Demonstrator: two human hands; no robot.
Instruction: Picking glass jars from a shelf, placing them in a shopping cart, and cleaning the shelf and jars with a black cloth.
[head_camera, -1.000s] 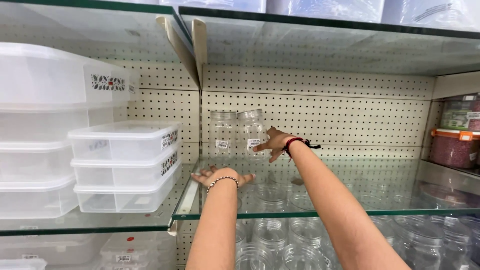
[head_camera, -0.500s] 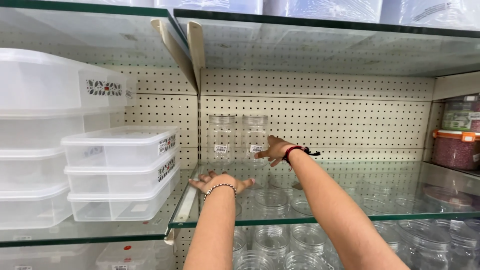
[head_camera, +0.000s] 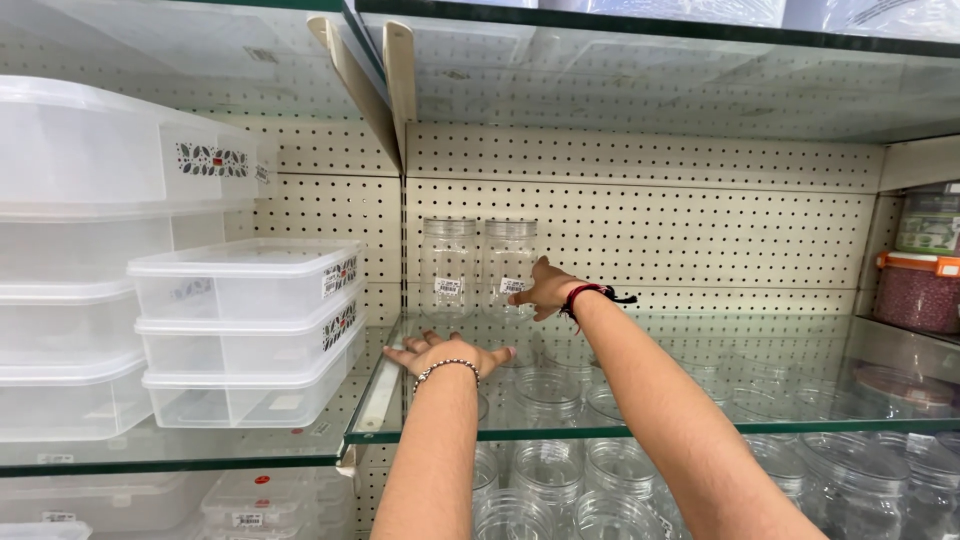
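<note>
Two clear plastic jars stand side by side at the back of a glass shelf (head_camera: 700, 370), against the pegboard. My right hand (head_camera: 545, 290), with a red and black cord on the wrist, reaches to the right jar (head_camera: 510, 262) and touches its lower front with the fingertips; no closed grip shows. The left jar (head_camera: 449, 266) stands just beside it, untouched. My left hand (head_camera: 440, 354), wearing a beaded bracelet, lies flat, palm down, on the glass near the shelf's left front edge, fingers spread, holding nothing.
Stacked white-lidded translucent boxes (head_camera: 250, 330) fill the neighbouring shelf on the left. Several clear jars (head_camera: 560, 480) stand on the shelf below, seen through the glass. Another glass shelf (head_camera: 650, 60) hangs overhead. Orange-lidded containers (head_camera: 920, 285) sit at far right.
The view has shifted slightly. My right hand has stayed at the right jar and my left hand has stayed flat on the glass.
</note>
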